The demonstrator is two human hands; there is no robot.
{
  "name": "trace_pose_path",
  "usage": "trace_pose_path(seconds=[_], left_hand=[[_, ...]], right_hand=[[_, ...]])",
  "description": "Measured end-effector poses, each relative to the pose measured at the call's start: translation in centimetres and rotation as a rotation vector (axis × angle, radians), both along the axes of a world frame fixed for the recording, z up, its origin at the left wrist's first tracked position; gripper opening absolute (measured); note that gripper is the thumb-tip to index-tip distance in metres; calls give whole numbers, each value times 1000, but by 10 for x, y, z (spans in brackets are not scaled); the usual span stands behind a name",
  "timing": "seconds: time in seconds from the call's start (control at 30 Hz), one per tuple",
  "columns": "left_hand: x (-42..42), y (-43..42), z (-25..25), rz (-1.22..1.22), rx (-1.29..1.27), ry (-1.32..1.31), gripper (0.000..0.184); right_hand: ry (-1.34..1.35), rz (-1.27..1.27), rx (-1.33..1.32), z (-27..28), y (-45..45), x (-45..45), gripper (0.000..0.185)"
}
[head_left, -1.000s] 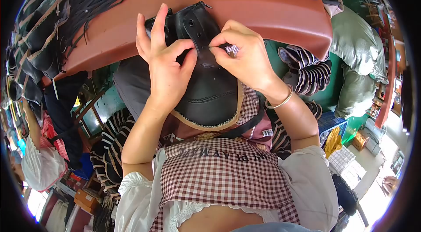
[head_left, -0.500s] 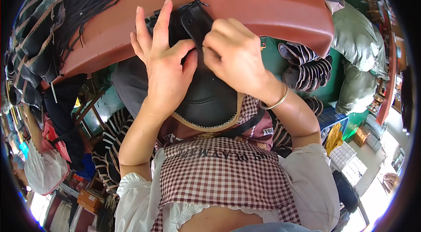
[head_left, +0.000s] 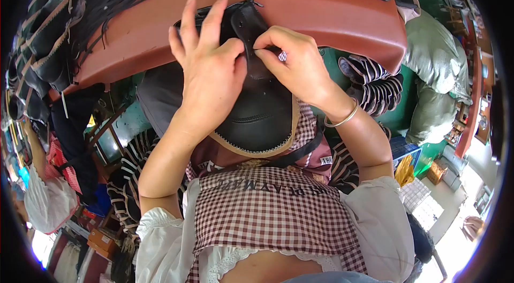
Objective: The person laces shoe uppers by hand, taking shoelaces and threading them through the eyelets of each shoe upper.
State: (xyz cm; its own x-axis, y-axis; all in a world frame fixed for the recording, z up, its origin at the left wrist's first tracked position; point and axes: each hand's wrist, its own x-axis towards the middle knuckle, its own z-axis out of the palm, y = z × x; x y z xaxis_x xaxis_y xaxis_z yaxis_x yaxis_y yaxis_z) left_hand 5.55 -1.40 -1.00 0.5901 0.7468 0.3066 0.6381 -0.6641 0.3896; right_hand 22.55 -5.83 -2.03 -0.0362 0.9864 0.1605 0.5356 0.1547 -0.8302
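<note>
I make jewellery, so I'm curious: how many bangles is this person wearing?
1 in view: the bangle around the wrist of the right hand. I see none at the left hand, but the white sleeves could hide others.

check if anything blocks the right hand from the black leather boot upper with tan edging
Nothing visible does: the bare right hand is at the black eyelet flap of the boot upper, the bare left hand across from it.

Black boot upper (head_left: 251, 130), seemingly leather; tan-edged toe nearest, zipped end over brown bench (head_left: 348, 21).
</note>
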Motion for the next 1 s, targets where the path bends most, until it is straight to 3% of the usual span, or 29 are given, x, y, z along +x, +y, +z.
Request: trace_pose_path(seconds=[0.1, 0.13, 0.17, 0.23, 0.27, 0.3, 0.33, 0.37, 0.43, 0.5, 0.57, 0.63, 0.7, 0.8, 1.0], left_hand=[[-13, 2, 20, -36, -110, 8, 15], [-31, 4, 36, -109, -322, -131, 13], [-58, 14, 51, -231, -670, -372, 8], [-116, 19, 49, -323, -1024, -1002, 31], [-145, 18, 60, -151, -1089, -1159, 40], [-172, 24, 60, -346, -1068, -1466, 33], [-194, 21, 81, 369, -737, -1639, 18], [-248, 32, 70, -3, -908, -1920, 15], [-273, 42, 53, -411, -1046, -1754, 19], [-200, 23, 51, 380, -892, -1581, 22], [-119, 0, 22, 355, -891, -1337, 21], [-83, -4, -2, 315, -1004, -1061, 16], [-69, -6, -3, 205, -677, -667, 13], [-64, -7, -1, 276, -466, -546, 18], [-60, -3, 2, 247, -297, -381, 12]], right_hand=[[56, 16, -17, 2, 0, 0, 12], [112, 9, -20, 3, 0, 2, 13], [112, 4, -17, 3, 0, 4, 13], [90, 48, -81, 2, 1, 10, 13], [94, 36, -81, 3, 1, 11, 13], [133, 52, -120, 4, 2, 13, 13], [171, 69, -161, 4, 4, 14, 13], [206, 6, -141, -6, 6, 15, 12], [395, -76, -122, -3, 11, 14, 10], [-53, 3, 373, 3, 24, 3, 12], [-305, 88, 442, 4, 33, -22, 12], [-325, 161, 298, -3, 41, -38, 10], [-309, 193, 225, 4, 42, -42, 8], [-319, 207, 127, 6, 43, -44, 5], [-352, 206, 104, 7, 44, -44, 5]])
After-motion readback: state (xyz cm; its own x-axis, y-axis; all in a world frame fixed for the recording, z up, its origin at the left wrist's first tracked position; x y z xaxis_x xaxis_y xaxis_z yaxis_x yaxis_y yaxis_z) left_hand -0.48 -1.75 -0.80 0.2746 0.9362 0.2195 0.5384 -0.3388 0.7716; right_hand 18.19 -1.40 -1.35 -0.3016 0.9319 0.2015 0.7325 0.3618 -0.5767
